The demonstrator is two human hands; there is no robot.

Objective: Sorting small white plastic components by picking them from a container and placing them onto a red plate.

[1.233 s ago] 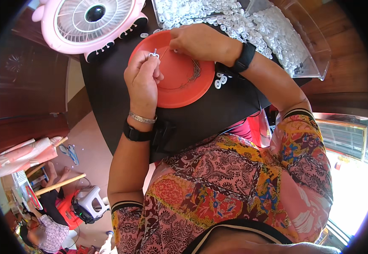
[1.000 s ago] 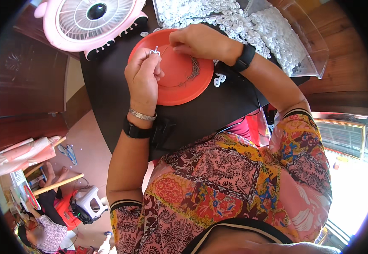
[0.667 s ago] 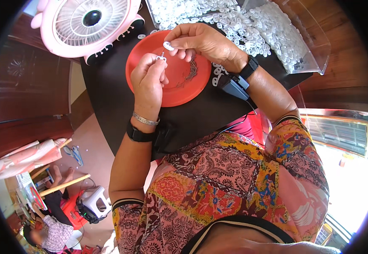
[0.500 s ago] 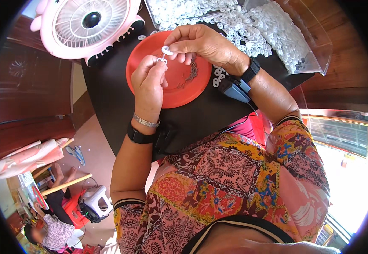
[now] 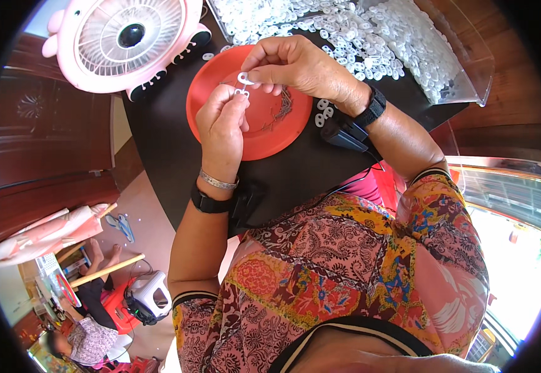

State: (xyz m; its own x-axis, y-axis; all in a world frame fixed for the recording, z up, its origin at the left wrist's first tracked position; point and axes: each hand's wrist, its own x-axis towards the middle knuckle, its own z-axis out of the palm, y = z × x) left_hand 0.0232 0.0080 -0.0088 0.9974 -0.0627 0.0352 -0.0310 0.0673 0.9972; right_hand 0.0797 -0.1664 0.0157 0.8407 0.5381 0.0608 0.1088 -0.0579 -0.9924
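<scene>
Left of upper centre, the left hand (image 5: 223,121), nearly closed, pinched a looped white piece (image 5: 241,92); beneath, a red plate (image 5: 258,149) held loose thin wires (image 5: 280,113). The right hand (image 5: 295,65) pinched a white oval (image 5: 244,78), any joining unclear. Upper right, many white ovals (image 5: 370,43) lay loose.

The plate (image 5: 261,147) rests on the table (image 5: 158,146) before you, metal pins (image 5: 281,112) inside it. The fan (image 5: 131,36) stands behind-left of it; behind-right, two-hole plastic pieces (image 5: 401,46) lie in and before the tray (image 5: 483,93).
</scene>
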